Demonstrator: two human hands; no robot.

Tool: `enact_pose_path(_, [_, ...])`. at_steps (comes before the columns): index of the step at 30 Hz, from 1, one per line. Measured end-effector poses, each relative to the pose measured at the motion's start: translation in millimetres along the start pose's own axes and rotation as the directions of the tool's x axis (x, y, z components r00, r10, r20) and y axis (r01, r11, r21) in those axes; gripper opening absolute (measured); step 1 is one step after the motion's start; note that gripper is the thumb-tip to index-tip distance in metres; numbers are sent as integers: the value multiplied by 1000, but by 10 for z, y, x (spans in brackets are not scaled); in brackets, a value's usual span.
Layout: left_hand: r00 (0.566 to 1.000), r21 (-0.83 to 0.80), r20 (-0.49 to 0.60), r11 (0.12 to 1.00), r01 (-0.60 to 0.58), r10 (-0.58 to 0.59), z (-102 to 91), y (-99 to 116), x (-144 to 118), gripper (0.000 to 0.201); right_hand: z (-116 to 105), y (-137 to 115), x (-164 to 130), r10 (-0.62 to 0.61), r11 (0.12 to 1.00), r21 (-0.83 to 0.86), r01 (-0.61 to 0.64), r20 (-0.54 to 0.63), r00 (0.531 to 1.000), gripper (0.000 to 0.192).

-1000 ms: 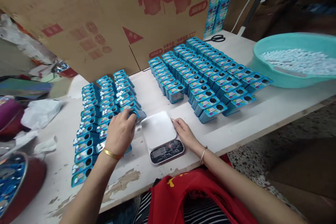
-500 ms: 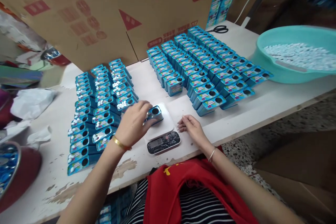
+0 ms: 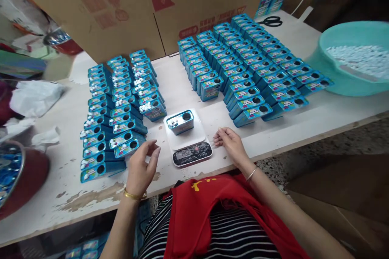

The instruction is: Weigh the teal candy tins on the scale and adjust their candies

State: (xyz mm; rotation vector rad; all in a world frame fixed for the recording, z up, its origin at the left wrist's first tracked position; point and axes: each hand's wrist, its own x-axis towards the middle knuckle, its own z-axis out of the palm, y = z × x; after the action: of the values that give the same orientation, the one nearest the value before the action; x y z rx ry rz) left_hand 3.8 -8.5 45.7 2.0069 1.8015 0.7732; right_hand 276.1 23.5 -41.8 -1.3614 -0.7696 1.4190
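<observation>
With both hands empty and loosely curled beside it, the left hand and right hand are flanking the scale where the tin is sitting, risking a bump that could skew its reading.

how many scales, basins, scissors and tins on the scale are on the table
scale: 1
tin on the scale: 1
basin: 1
scissors: 1
total: 4
The many other tins in rows on the table are left out; some are too blurred to count.
</observation>
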Motion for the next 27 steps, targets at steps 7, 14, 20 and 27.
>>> enact_pose_path(7, [991, -25, -100, 995, -97, 94, 29, 94, 65, 24, 239, -438, 41, -344, 907, -256, 334, 8, 939, 31])
enact_pose_path(14, [939, 154, -174, 950, -272, 297, 126, 202, 201, 38, 778, -875, 157, -706, 568, -368, 737, 242, 665, 16])
enact_pose_path(20, [936, 358, -80, 886, -293, 342, 292, 255, 295, 53, 862, -721, 187, -592, 721, -242, 649, 271, 759, 25])
enact_pose_path(27, [911, 417, 0, 828, -375, 413, 413, 455, 470, 48, 836, -615, 182, -456, 870, -97, 483, 212, 864, 35])
